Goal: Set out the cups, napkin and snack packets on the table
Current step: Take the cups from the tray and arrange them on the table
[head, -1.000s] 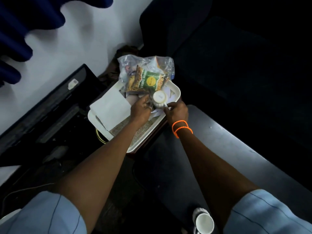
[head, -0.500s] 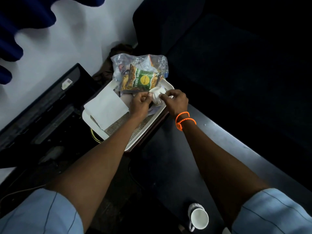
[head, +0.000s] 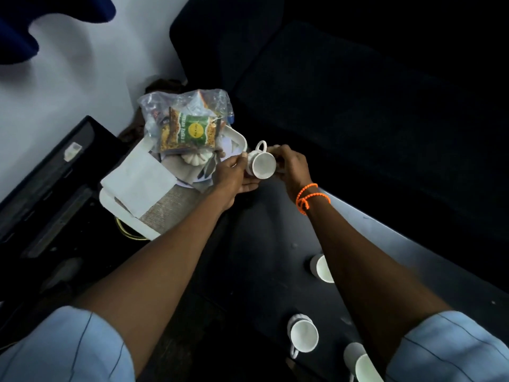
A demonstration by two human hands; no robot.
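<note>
Precariously, both hands (head: 234,175) (head: 289,164) pinched one tilted cup (head: 261,165) beyond the bench (head: 261,230) edge; a loosened grip might drop it

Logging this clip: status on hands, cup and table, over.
Left hand and right hand both grip one white cup, tilted, beside the tray. Three cups on the dark table. Snack packets not yet moved.
</note>
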